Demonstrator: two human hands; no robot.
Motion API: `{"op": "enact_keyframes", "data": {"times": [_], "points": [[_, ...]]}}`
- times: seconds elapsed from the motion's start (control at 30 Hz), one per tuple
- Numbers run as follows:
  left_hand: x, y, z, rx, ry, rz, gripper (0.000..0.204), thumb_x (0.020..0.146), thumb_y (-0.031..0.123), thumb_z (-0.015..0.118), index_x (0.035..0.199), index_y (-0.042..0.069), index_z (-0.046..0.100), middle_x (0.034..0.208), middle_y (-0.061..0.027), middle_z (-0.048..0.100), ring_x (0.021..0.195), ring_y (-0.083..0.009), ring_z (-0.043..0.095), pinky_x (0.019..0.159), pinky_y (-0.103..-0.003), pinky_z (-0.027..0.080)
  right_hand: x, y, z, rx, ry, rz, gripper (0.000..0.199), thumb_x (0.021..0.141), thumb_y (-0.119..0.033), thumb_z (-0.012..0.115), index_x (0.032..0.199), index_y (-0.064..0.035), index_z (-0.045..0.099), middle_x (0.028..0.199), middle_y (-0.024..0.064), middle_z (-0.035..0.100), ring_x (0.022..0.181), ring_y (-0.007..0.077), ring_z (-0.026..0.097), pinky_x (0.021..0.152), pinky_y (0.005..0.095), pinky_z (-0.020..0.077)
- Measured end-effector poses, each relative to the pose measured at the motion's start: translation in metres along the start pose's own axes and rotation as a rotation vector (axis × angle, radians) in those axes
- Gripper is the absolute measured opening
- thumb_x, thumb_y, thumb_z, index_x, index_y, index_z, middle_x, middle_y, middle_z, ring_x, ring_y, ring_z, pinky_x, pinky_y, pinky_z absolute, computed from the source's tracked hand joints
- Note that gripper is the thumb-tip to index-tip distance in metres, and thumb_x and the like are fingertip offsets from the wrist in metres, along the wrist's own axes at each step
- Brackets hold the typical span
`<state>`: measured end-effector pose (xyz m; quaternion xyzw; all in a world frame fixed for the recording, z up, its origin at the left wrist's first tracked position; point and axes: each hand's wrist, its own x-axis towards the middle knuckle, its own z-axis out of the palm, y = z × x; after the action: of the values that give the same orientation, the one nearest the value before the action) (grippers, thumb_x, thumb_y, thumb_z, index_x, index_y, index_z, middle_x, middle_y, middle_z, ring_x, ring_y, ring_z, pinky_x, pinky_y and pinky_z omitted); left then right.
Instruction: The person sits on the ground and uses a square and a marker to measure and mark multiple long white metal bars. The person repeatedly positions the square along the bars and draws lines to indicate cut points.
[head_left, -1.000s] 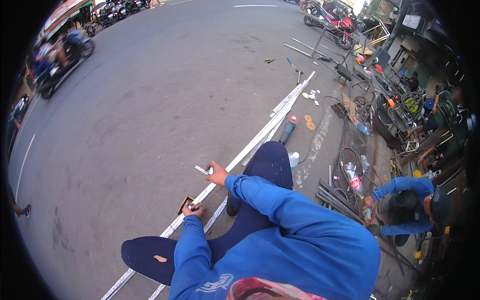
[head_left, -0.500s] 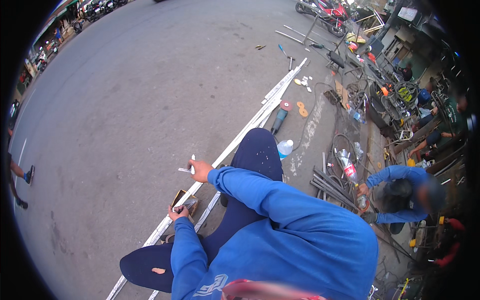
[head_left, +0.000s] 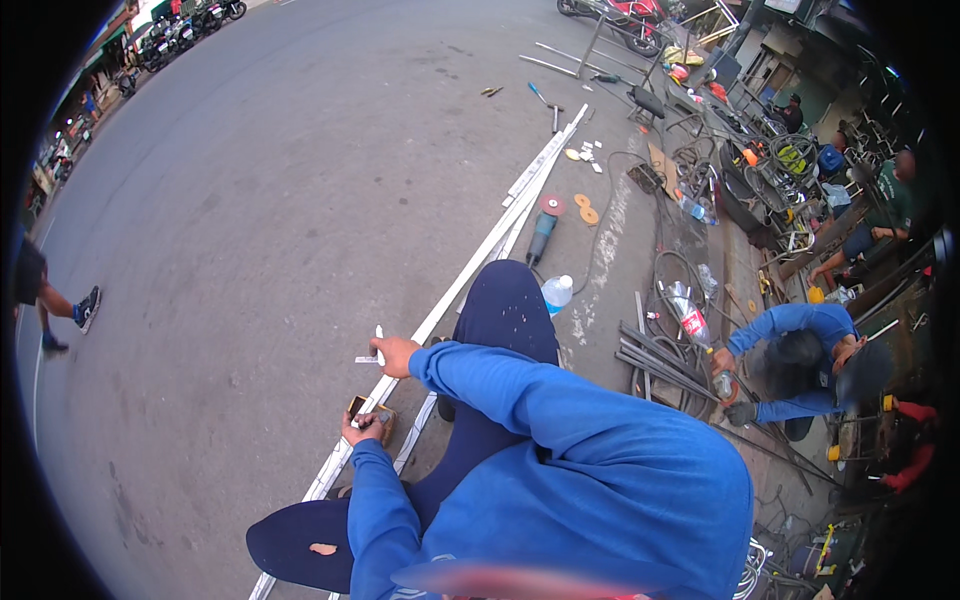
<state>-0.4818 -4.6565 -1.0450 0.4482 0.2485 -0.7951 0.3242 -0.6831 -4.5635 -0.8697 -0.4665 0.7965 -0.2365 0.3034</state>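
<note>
My right hand (head_left: 397,357) is closed on a small L-shaped square (head_left: 379,342) with a white edge, held at a long white metal bar (head_left: 452,295). The bar runs diagonally across the pavement past my knees. Lower along it, my left hand (head_left: 362,430) is closed with its fingers curled. Something small and dark shows at those fingertips, too small to name. Right beside the left hand stands a small yellowish open box (head_left: 385,424). Another white strip (head_left: 416,432) lies nearer my legs.
An angle grinder (head_left: 541,235) and a water bottle (head_left: 557,292) are beyond my right knee. A hammer (head_left: 555,118) lies by the bars' far end. To the right, a co-worker in blue (head_left: 815,350) crouches by dark metal bars (head_left: 665,362). A passer-by's leg (head_left: 62,305) is at far left.
My view has shifted slightly, so the ground items appear further left. Both hands keep their places along the bar. The passer-by at left has come further into view.
</note>
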Motion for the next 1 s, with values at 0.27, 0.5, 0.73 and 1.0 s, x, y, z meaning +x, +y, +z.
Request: {"op": "enact_keyframes", "data": {"times": [0.27,0.5,0.73,1.0], "points": [[-0.002,0.017,-0.019,-0.094,-0.040,0.055,0.035,0.083,0.029,0.066,0.071,0.010,0.040,0.056,0.0023,0.034,0.049,-0.0104,0.032,0.049,-0.027,0.028,-0.001,0.007,0.007,-0.128,-0.080,-0.012,0.038,0.074,-0.008,0.060,0.112,-0.0090,0.053,0.096,0.0187,0.066,0.095,0.0365,0.063,0.080,0.0464,0.0500],[-0.026,0.003,-0.007,0.161,0.021,0.000,0.029,0.085,0.028,0.065,0.078,0.012,0.043,0.063,0.0031,0.039,0.049,-0.0103,0.030,0.049,-0.027,0.025,0.006,0.018,0.022,-0.393,-0.136,-0.028,0.040,0.077,-0.012,0.062,0.115,-0.0177,0.053,0.099,0.0125,0.067,0.096,0.0336,0.064,0.083,0.0562,0.0427],[0.015,-0.026,-0.031,0.855,0.018,0.154,0.013,0.092,0.023,0.051,0.088,0.010,0.054,0.069,0.0003,0.045,0.055,-0.0114,0.041,0.047,-0.028,0.035,-0.006,0.068,0.043,-0.380,-0.131,-0.118,0.025,0.082,-0.009,0.057,0.107,-0.0083,0.061,0.095,0.0199,0.066,0.090,0.0366,0.065,0.079,0.0458,0.0509],[0.023,-0.040,-0.041,0.943,0.096,0.255,0.023,0.090,0.020,0.047,0.086,0.002,0.060,0.067,-0.0116,0.058,0.051,-0.0216,0.055,0.040,-0.038,0.043,0.004,0.048,0.073,-0.648,-0.334,-0.088,0.040,0.079,-0.007,0.060,0.118,-0.0176,0.057,0.105,0.0141,0.065,0.103,0.0350,0.059,0.088,0.0467,0.0464]]}}
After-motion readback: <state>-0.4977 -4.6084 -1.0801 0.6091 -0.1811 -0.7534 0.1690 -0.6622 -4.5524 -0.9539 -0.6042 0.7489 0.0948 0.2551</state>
